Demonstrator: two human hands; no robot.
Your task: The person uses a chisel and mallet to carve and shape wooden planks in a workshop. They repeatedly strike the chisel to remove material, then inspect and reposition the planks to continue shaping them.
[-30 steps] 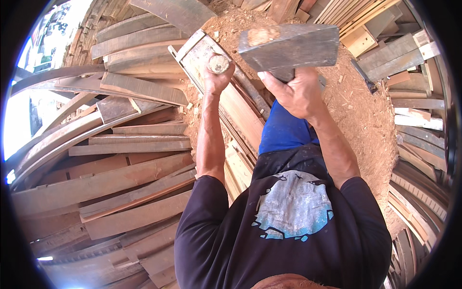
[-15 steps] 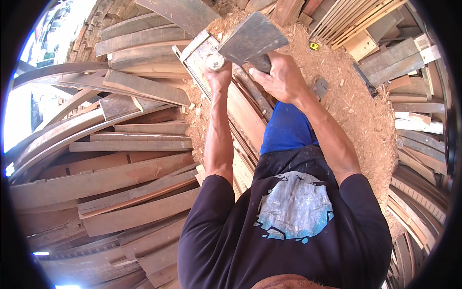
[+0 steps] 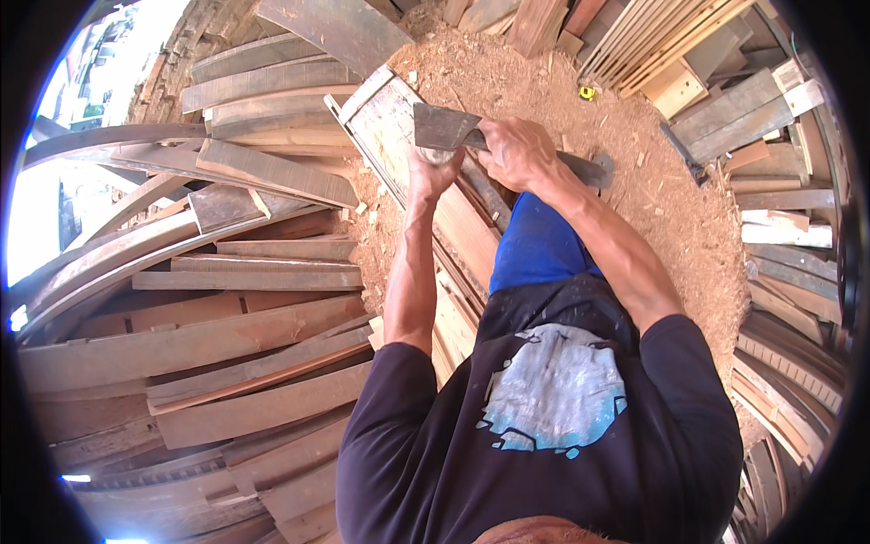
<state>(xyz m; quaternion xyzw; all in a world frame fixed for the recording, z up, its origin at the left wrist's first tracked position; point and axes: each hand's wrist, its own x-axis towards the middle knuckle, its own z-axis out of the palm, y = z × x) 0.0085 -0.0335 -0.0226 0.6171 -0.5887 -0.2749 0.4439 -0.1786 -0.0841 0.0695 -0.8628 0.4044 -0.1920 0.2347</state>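
Note:
My right hand [image 3: 518,152] is wrapped round the handle of a hatchet-like tool [image 3: 444,127] with a broad dark head. The dark handle sticks out beyond my wrist. My left hand [image 3: 430,172] is closed round an upright round rod with a pale worn end [image 3: 435,156], perhaps a chisel handle. The dark head lies right over that end, seeming to touch it; most of the rod is hidden by the head and my fingers. Below my hands is a long, pale weathered wooden piece [image 3: 385,113], running slantwise beside my blue-clad leg.
Stacked boards and curved timbers [image 3: 254,335] fill the left side. More planks [image 3: 671,45] and timber pieces [image 3: 788,186] stand at the right. A yellow tape measure [image 3: 587,92] and a dark long tool [image 3: 684,154] lie on the chip-covered ground [image 3: 666,240].
The dark head has tilted and come down from above onto the rod's pale end. My right hand has dropped slightly nearer, and my left hand has moved slightly right and nearer.

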